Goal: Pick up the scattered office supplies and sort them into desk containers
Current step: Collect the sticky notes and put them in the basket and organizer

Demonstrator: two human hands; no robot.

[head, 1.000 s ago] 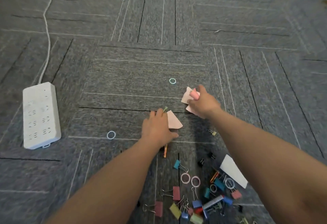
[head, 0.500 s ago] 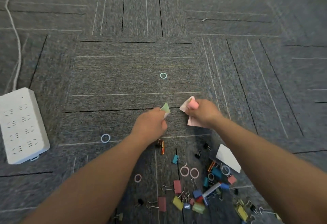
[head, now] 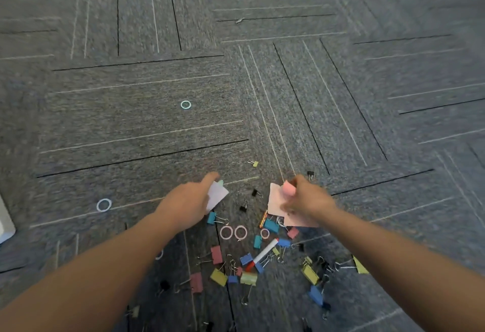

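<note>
Office supplies lie scattered on grey carpet. My left hand pinches a pale paper note with a small green piece at its top. My right hand grips pink paper notes together with a pink eraser. Below the hands lies a heap of several coloured binder clips, pink rings and a white marker with a red cap. A teal ring and a pale blue ring lie apart on the carpet. No container is in view.
A white power strip corner shows at the left edge. Small black clips and a yellow clip lie just beyond my hands. Yellow and blue clips spread to the lower right.
The view has swung right and down, so the power strip slid almost out of frame. Both hands, still holding their notes, have drawn back closer to the clip heap.
</note>
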